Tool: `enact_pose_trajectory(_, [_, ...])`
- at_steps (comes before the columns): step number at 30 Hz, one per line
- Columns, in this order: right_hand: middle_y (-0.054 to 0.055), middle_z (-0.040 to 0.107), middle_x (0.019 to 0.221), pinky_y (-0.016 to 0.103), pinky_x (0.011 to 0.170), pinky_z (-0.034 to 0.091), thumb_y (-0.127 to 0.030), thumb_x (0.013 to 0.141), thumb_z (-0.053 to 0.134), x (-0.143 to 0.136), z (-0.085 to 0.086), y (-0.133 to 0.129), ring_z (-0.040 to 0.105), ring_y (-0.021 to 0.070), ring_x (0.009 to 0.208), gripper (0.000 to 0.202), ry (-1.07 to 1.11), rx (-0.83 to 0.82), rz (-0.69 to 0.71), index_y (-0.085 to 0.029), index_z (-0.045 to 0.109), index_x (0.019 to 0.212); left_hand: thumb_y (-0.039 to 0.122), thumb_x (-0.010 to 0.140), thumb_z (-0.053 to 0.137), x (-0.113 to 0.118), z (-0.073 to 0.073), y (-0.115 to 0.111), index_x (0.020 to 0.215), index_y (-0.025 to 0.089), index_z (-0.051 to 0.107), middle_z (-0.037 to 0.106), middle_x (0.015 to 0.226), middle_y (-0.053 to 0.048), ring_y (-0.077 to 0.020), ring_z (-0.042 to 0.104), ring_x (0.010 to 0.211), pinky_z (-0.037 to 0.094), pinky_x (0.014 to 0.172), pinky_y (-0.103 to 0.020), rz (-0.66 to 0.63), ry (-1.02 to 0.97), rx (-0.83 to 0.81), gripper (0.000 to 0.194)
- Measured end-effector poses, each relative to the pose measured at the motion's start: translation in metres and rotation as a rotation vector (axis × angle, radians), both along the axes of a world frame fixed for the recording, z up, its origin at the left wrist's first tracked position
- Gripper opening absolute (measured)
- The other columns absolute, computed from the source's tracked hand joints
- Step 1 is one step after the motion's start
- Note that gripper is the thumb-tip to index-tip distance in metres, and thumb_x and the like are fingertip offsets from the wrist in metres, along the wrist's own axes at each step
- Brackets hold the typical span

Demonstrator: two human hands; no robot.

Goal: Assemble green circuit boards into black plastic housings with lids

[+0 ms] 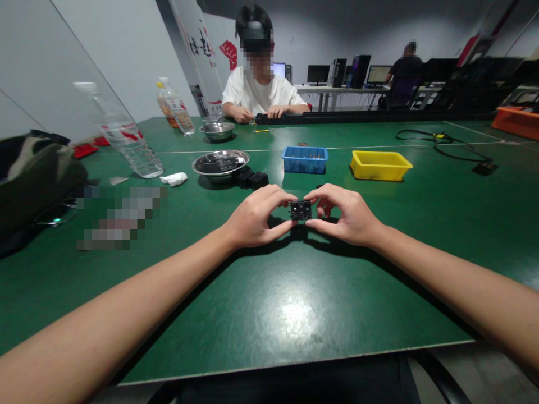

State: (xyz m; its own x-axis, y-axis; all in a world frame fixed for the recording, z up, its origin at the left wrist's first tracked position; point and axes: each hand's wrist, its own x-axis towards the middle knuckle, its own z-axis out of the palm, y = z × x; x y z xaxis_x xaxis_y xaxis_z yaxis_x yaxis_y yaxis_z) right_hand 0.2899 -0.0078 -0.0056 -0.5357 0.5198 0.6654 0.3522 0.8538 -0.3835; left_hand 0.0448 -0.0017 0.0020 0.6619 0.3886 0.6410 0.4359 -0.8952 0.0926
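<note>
A small black block-shaped part (301, 210) with two round recesses on its face is held just above the green table (269, 292). My left hand (263, 216) pinches its left side between thumb and fingers. On the opposite side, my right hand (343, 216) grips it the same way. Behind my left hand lie several black blocks (256, 179), close to a steel bowl (221, 164) with dark parts in it. A blue bin (305, 161) with small metal pieces stands beyond my hands.
A yellow bin (381, 166) stands right of the blue one. At left are a water bottle (128, 137), a crumpled tissue (174, 179) and a dark bag (37, 174). A black cable (446, 143) lies at far right. Across the table a person (263, 90) handles small items.
</note>
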Motion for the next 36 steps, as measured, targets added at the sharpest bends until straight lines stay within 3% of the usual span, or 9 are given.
enact_pose_trajectory(11, [0.004,0.07,0.093,0.027,0.063,0.053,-0.031,0.087,0.074,-0.001,0.0,0.0,0.062,0.0117,0.065,0.03,-0.005,-0.021,-0.034,-0.018,0.063,0.112,0.027,0.09,0.065,0.0,-0.001,0.0,0.113,0.017,0.059,0.068,0.107,-0.01,-0.0216,0.066,0.1,0.056,0.086,-0.034,0.016,-0.049,-0.067,0.026])
enact_pose_trajectory(18, [0.006,0.071,0.097,0.028,0.062,0.055,-0.029,0.087,0.073,0.0,-0.002,0.002,0.065,0.0141,0.069,0.035,-0.018,-0.085,-0.064,-0.018,0.062,0.118,0.024,0.082,0.07,0.003,-0.003,0.0,0.099,0.018,0.052,0.068,0.127,-0.018,-0.026,0.067,0.116,0.059,0.09,-0.038,-0.045,-0.309,-0.338,0.025])
enact_pose_trajectory(22, [0.009,0.072,0.103,0.033,0.071,0.058,-0.027,0.087,0.072,0.001,-0.004,0.005,0.066,0.0166,0.075,0.039,-0.075,-0.126,-0.101,-0.017,0.061,0.123,0.027,0.079,0.071,-0.006,-0.005,0.011,0.093,0.019,0.047,0.073,0.107,-0.014,-0.0234,0.072,0.097,0.06,0.083,-0.04,-0.004,-0.437,-0.448,0.028])
enact_pose_trajectory(25, [0.013,0.069,0.122,0.044,0.091,0.058,-0.029,0.087,0.072,0.0,-0.007,0.006,0.069,0.0236,0.1,0.05,-0.145,-0.112,-0.088,-0.019,0.057,0.134,0.031,0.076,0.073,-0.017,-0.004,0.021,0.092,0.018,0.052,0.071,0.091,-0.007,-0.0183,0.068,0.079,0.058,0.072,-0.034,0.116,-0.392,-0.441,0.029])
enact_pose_trajectory(29, [0.018,0.05,0.151,0.058,0.114,0.041,-0.034,0.091,0.069,-0.005,-0.016,0.006,0.048,0.0317,0.141,0.063,-0.299,-0.104,-0.05,-0.024,0.046,0.149,0.035,0.078,0.071,-0.029,-0.001,0.029,0.09,0.018,0.055,0.064,0.078,-0.001,-0.0144,0.06,0.067,0.05,0.065,-0.028,0.22,-0.22,-0.337,0.026])
enact_pose_trajectory(32, [0.019,0.045,0.156,0.062,0.113,0.04,-0.036,0.095,0.064,-0.009,-0.022,0.007,0.044,0.0337,0.144,0.058,-0.384,-0.121,-0.055,-0.025,0.047,0.149,0.04,0.08,0.068,-0.033,0.0,0.032,0.093,0.016,0.061,0.064,0.077,-0.001,-0.015,0.058,0.066,0.047,0.065,-0.028,0.221,-0.056,-0.26,0.028])
enact_pose_trajectory(36, [0.017,0.062,0.136,0.052,0.107,0.047,-0.028,0.095,0.061,-0.01,-0.021,0.013,0.058,0.0295,0.127,0.037,-0.352,-0.105,-0.034,-0.019,0.06,0.131,0.043,0.08,0.065,-0.032,-0.003,0.034,0.097,0.014,0.066,0.069,0.086,-0.006,-0.0188,0.063,0.075,0.05,0.071,-0.03,0.228,0.072,-0.258,0.033])
